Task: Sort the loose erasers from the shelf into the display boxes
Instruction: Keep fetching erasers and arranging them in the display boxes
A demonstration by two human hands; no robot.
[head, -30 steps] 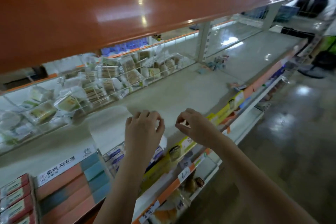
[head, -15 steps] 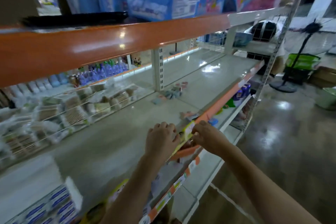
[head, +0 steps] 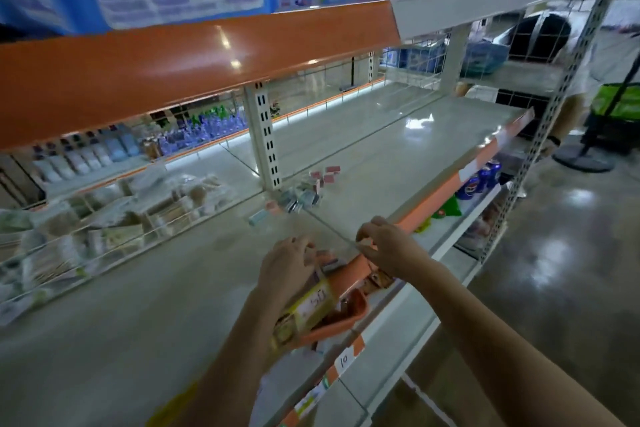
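A heap of loose erasers [head: 302, 200] lies mid-shelf beside the white upright, with red-wrapped erasers [head: 326, 176] just behind it. A teal eraser [head: 258, 218] and a pink eraser [head: 273, 206] lie apart on the near side. A few more erasers [head: 327, 259] sit at the shelf's front edge. My left hand [head: 287, 265] curls its fingers over these. My right hand [head: 384, 248] is beside it at the orange front rail [head: 429, 196], fingers curled at a clear plastic guard; blur hides what they pinch. No display box shows.
Wire baskets of packaged goods [head: 104, 225] line the shelf's back left. An orange-edged shelf [head: 173, 69] hangs low overhead. An orange tray [head: 332, 322] and a yellow price label sit just below the front rail. A lower shelf holds cans [head: 485, 177]. The glossy floor is to the right.
The view has swung right along the shelf. Both hands moved from the boxes at the left to the front rail near the eraser heap, staying close together.
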